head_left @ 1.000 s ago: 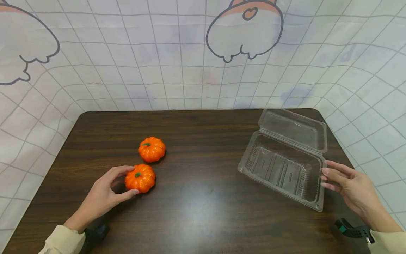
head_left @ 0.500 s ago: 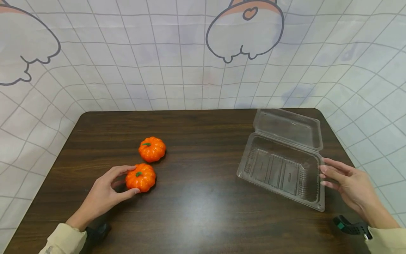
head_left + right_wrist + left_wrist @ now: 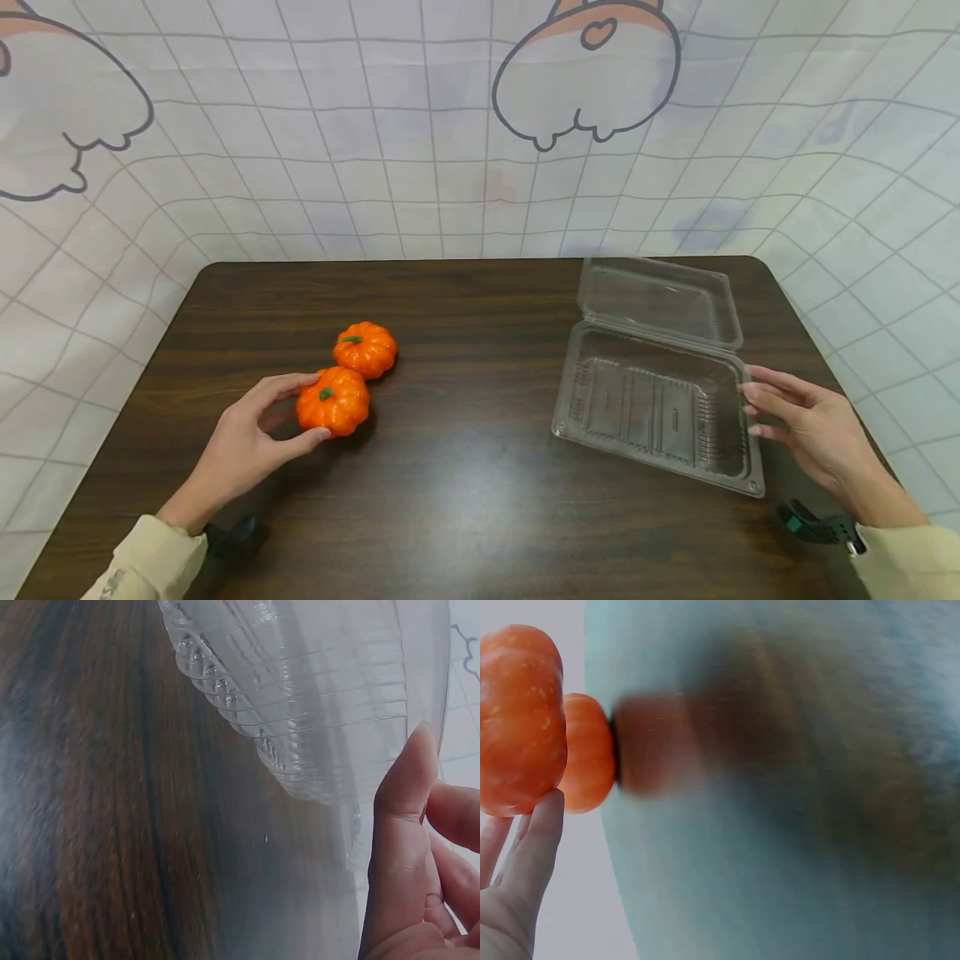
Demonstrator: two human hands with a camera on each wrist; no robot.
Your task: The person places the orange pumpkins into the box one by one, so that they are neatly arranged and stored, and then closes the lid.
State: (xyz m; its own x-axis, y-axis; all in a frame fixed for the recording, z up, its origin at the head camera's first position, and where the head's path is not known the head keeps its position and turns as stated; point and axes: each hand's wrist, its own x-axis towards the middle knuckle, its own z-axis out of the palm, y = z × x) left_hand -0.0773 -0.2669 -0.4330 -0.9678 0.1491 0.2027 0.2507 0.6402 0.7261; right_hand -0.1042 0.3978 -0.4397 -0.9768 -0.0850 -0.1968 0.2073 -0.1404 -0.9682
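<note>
In the head view my left hand [image 3: 251, 437] grips a small orange pumpkin [image 3: 337, 402] with a green stem, thumb at the near side and fingers at the far side. The left wrist view shows this pumpkin [image 3: 521, 720] raised above the table. Behind it a second orange pumpkin [image 3: 365, 350] rests on the tabletop, partly overlapped by the held one. On the right, my right hand [image 3: 806, 421] pinches the side rim of a clear plastic clamshell container [image 3: 637, 404], its lid folded back. Seen from the right wrist, the thumb [image 3: 405, 802] presses on the rim and the ribbed container wall [image 3: 300, 690] tilts over the table.
Both hands are over a dark wood-grain table [image 3: 465, 500] with rounded far corners. A white grid-patterned curtain [image 3: 450, 167] with cartoon drawings stands close behind it and along both sides. A black strap [image 3: 821, 525] hangs at the right wrist.
The left hand has raised the pumpkin slightly off the table. The right hand has shifted the container a little to the left and turned it, its open lid swinging left.
</note>
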